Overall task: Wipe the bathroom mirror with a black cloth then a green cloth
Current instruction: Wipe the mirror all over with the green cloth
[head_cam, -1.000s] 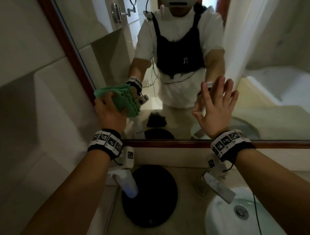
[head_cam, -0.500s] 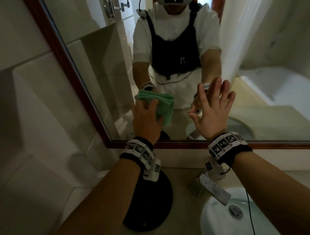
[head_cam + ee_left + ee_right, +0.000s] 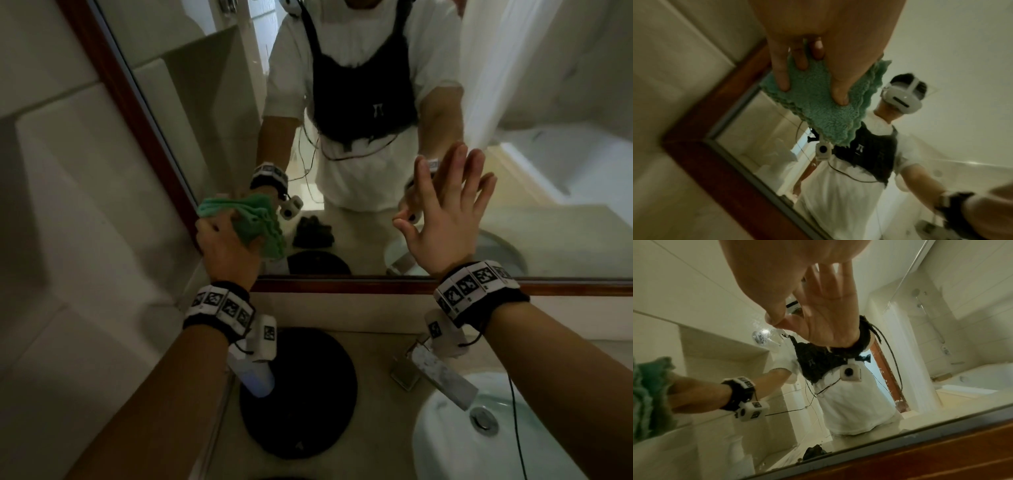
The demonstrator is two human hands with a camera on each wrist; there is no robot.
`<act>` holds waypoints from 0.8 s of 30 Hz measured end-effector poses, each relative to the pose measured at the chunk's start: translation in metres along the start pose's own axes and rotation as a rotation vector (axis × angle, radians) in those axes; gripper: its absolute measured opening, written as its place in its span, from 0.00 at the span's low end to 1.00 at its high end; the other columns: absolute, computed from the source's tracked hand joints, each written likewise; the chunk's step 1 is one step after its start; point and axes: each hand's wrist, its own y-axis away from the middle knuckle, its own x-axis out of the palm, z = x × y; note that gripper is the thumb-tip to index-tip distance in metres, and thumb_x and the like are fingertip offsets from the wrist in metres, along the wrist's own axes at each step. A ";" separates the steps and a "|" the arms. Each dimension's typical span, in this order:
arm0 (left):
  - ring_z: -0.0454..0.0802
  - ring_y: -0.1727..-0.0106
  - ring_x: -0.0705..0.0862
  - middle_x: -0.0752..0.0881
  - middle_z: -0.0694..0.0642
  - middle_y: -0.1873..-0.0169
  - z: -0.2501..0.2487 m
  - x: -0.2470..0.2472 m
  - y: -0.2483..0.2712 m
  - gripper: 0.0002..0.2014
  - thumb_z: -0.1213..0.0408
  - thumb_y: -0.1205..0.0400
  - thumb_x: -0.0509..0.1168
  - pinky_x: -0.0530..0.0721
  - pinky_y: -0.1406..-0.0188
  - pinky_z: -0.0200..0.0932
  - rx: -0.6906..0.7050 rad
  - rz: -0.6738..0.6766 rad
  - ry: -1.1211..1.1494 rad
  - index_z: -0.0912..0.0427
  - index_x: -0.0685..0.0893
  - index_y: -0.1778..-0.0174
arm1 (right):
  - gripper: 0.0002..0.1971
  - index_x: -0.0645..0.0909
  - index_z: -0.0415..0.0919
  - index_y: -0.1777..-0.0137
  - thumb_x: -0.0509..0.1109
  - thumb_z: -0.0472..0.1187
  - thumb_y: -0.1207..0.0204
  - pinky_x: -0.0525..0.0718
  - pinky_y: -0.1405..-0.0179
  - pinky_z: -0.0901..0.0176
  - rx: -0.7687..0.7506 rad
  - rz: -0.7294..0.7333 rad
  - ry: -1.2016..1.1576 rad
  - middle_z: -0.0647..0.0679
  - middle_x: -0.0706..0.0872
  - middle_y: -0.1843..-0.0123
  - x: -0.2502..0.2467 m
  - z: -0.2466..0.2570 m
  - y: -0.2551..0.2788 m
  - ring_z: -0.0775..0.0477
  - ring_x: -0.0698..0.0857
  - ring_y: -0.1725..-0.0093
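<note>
My left hand point(image 3: 226, 246) grips a folded green cloth point(image 3: 260, 222) and holds it against the mirror point(image 3: 219, 113), low down beside the mirror's left wooden frame point(image 3: 137, 113). In the left wrist view my fingers point(image 3: 781, 76) and thumb dig into the green cloth point(image 3: 818, 113). My right hand point(image 3: 445, 212) lies flat on the glass with its fingers spread and holds nothing; the right wrist view shows that hand point(image 3: 766, 280) meeting its own reflection. The black cloth point(image 3: 313, 233) shows only as a reflection, lying on the counter.
Below the mirror's bottom frame point(image 3: 411, 286) a round black mat point(image 3: 298, 390) lies on the counter, with a white spray bottle point(image 3: 253, 377) at its left. A faucet point(image 3: 442, 373) stands over the white basin point(image 3: 455, 438) on the right. A tiled wall point(image 3: 68, 205) closes off the left.
My left hand swept the green cloth right towards the mirror's middle, then back left to the frame. The right hand has stayed flat on the glass.
</note>
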 end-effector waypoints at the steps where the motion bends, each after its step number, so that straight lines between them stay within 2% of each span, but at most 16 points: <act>1: 0.68 0.39 0.74 0.73 0.69 0.36 0.008 -0.002 -0.001 0.32 0.57 0.29 0.79 0.80 0.37 0.59 -0.004 0.007 -0.024 0.62 0.74 0.33 | 0.45 0.54 0.48 0.12 0.66 0.66 0.23 0.43 0.19 0.21 -0.003 -0.004 0.000 0.26 0.51 0.14 0.001 0.000 0.000 0.20 0.48 0.16; 5: 0.70 0.40 0.75 0.72 0.70 0.37 0.015 -0.001 0.000 0.35 0.62 0.32 0.82 0.79 0.36 0.58 0.007 -0.005 -0.004 0.64 0.74 0.32 | 0.45 0.55 0.47 0.12 0.68 0.67 0.23 0.43 0.19 0.22 -0.001 -0.004 -0.004 0.25 0.51 0.14 0.002 -0.001 0.001 0.20 0.49 0.16; 10: 0.67 0.38 0.72 0.73 0.69 0.34 0.017 0.015 0.010 0.37 0.53 0.30 0.81 0.75 0.37 0.57 -0.061 0.059 -0.100 0.63 0.72 0.31 | 0.45 0.53 0.49 0.11 0.65 0.68 0.21 0.41 0.20 0.22 0.002 0.021 -0.003 0.26 0.51 0.14 0.001 0.000 0.001 0.20 0.48 0.16; 14: 0.71 0.39 0.75 0.72 0.71 0.35 0.013 0.031 0.029 0.34 0.59 0.33 0.83 0.78 0.38 0.61 -0.162 0.045 -0.005 0.66 0.74 0.37 | 0.44 0.55 0.48 0.12 0.66 0.68 0.21 0.44 0.20 0.21 0.002 0.006 0.000 0.25 0.53 0.14 0.002 0.000 0.002 0.19 0.51 0.16; 17: 0.72 0.39 0.76 0.74 0.72 0.36 0.003 0.041 0.040 0.33 0.59 0.32 0.82 0.78 0.39 0.63 -0.206 0.039 -0.009 0.67 0.75 0.37 | 0.44 0.56 0.48 0.12 0.68 0.67 0.22 0.44 0.20 0.21 -0.003 -0.002 0.001 0.25 0.54 0.15 0.004 0.000 0.002 0.18 0.52 0.17; 21: 0.73 0.40 0.76 0.74 0.75 0.37 -0.015 0.057 0.055 0.30 0.61 0.31 0.81 0.79 0.38 0.62 -0.110 0.053 0.062 0.69 0.77 0.38 | 0.46 0.56 0.48 0.12 0.71 0.65 0.24 0.44 0.20 0.21 -0.002 -0.012 0.001 0.26 0.55 0.15 0.005 0.000 0.002 0.19 0.52 0.17; 24: 0.72 0.40 0.76 0.73 0.73 0.37 -0.046 0.070 0.070 0.31 0.60 0.32 0.82 0.81 0.43 0.62 0.008 0.091 0.088 0.59 0.72 0.38 | 0.45 0.57 0.48 0.12 0.70 0.66 0.23 0.44 0.20 0.21 -0.003 -0.010 0.009 0.25 0.55 0.15 0.005 -0.001 0.003 0.19 0.52 0.17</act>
